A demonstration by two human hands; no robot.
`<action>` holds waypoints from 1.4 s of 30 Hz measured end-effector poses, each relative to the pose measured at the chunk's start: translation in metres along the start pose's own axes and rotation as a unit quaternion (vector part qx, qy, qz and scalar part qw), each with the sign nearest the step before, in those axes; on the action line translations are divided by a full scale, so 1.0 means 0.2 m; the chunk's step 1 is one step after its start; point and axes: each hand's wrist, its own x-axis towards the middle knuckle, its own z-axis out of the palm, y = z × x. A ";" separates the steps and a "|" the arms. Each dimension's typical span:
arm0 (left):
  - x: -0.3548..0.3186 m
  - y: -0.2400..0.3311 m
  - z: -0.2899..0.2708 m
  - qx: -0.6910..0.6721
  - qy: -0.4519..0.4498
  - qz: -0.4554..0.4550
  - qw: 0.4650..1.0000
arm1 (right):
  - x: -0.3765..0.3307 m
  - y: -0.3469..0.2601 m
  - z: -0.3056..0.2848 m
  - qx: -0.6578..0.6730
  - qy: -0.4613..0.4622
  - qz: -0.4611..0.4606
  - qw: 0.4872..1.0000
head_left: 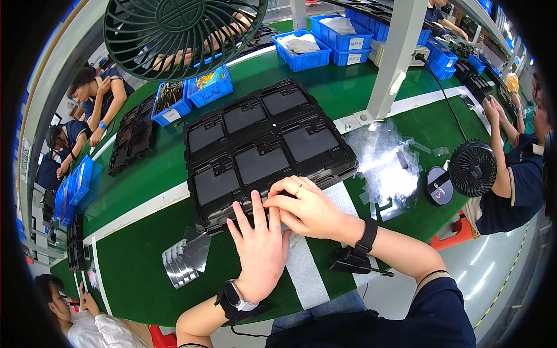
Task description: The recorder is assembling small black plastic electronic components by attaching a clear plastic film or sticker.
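On your left, a wide stretch of the green-topped table (130,264) runs out to its edge, giving your left arm room. Above it sits a square blue plastic bin of dark parts (172,116) with a white paper label, its writing too small to read. A thin, shiny see-through plastic sheet (187,259) lies close to your left hand (259,246). In the middle is the big black plastic tray with six flat dark-grey panels (246,139). Your left fingers are spread over its front edge. Your right hand (310,211) bends in beside them, thumb and fingertip close together; I can't tell if they pinch anything. Farther back, blue plastic bins (347,43) have white labels with dark writing. Just past the tray's right edge, a messy pile of shiny clear film (389,168) fills that side. Farther right stands a round black plastic fan (473,168), with pale writing on its base.
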 end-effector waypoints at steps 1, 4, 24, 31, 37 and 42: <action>0.00 0.00 0.00 -0.001 -0.002 -0.001 1.000 | 0.00 0.00 0.00 0.000 0.001 -0.002 1.000; 0.00 0.00 0.00 -0.001 -0.004 -0.003 1.000 | 0.00 0.00 0.01 0.000 0.003 -0.006 1.000; 0.00 -0.01 0.01 -0.005 -0.001 0.001 1.000 | 0.01 -0.03 0.01 -0.147 0.007 -0.085 0.985; 0.00 0.00 0.00 0.003 0.016 -0.009 1.000 | 0.01 -0.03 0.01 -0.143 0.016 -0.072 0.987; 0.00 0.00 0.00 -0.005 -0.005 -0.004 1.000 | 0.00 -0.01 0.02 -0.115 -0.025 -0.041 0.992; 0.00 0.00 -0.01 -0.006 -0.009 -0.007 1.000 | 0.02 -0.03 -0.01 -0.044 0.056 0.005 0.997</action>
